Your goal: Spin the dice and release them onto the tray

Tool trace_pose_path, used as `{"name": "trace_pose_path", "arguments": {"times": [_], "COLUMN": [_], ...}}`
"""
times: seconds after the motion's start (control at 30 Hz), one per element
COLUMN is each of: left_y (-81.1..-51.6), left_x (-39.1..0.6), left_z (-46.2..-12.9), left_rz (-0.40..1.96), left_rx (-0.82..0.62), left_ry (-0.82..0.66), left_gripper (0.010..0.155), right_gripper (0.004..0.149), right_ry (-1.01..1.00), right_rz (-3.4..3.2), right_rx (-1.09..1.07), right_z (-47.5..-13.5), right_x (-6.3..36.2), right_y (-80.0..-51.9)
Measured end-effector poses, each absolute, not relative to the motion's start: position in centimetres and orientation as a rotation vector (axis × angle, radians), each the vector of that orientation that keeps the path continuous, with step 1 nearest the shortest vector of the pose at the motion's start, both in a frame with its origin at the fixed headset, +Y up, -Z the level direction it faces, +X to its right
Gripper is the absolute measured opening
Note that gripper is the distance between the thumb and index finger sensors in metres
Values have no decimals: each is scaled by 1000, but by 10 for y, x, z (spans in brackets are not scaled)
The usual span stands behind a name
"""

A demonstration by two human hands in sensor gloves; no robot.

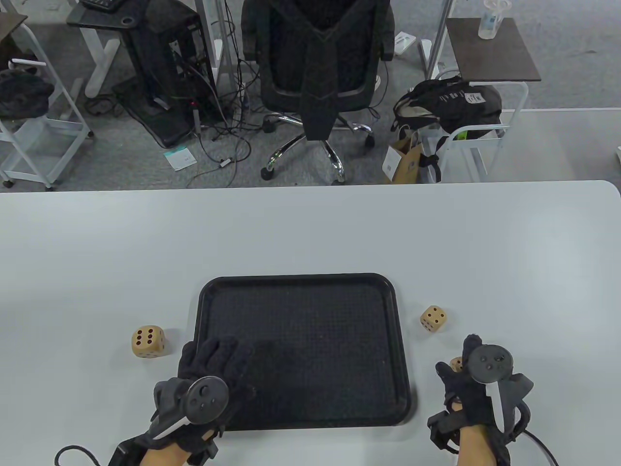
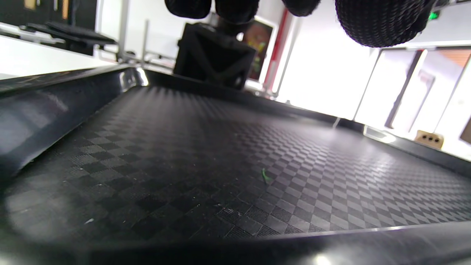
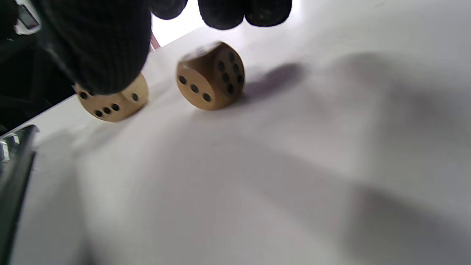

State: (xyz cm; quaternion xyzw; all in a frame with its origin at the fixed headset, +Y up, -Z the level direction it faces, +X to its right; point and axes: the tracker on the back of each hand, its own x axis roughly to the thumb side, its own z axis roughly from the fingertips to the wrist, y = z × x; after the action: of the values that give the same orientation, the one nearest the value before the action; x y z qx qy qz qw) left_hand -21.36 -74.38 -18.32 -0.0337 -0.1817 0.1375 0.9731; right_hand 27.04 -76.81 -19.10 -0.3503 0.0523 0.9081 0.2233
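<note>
Both my hands sit low: left hand [image 1: 208,376] flat, relaxed on tray [image 1: 301,281]; right hand [image 1: 468,383] pinches a die [image 1: 456,364]; no writing legible.

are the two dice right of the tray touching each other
Apart. The right wrist view shows bare table between the near die and the far die.

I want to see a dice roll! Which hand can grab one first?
The right hand, probably. Its thumb already touches a small die and a second die sits just beyond. The left hand lies flat over the tray.
</note>
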Motion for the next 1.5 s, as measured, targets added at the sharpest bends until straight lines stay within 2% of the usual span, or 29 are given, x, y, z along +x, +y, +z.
{"name": "trace_pose_path", "arguments": {"times": [0.3,0.63,0.87,1.1,1.33,1.5], "left_y": [-744,-744,-745,-746,-746,-745], "left_x": [-214,-215,-215,-215,-216,-218], "left_z": [-183,-184,-184,-186,-187,-188], "left_rz": [278,279,282,273,276,289], "left_rx": [-73,-76,-78,-91,-101,-99], "left_ry": [-364,-363,-359,-352,-345,-344], "left_gripper": [75,75,75,75,74,74], "right_gripper": [68,65,64,63,61,59], "right_ry": [136,31,-120,-112,43,268], "right_rz": [2606,2653,2756,2843,2910,2993], "right_rx": [-1092,-998,-685,-372,-20,209], "right_z": [-196,-197,-197,-196,-201,-210], "right_x": [268,257,218,169,115,72], "right_y": [-776,-770,-748,-736,-734,-739]}}
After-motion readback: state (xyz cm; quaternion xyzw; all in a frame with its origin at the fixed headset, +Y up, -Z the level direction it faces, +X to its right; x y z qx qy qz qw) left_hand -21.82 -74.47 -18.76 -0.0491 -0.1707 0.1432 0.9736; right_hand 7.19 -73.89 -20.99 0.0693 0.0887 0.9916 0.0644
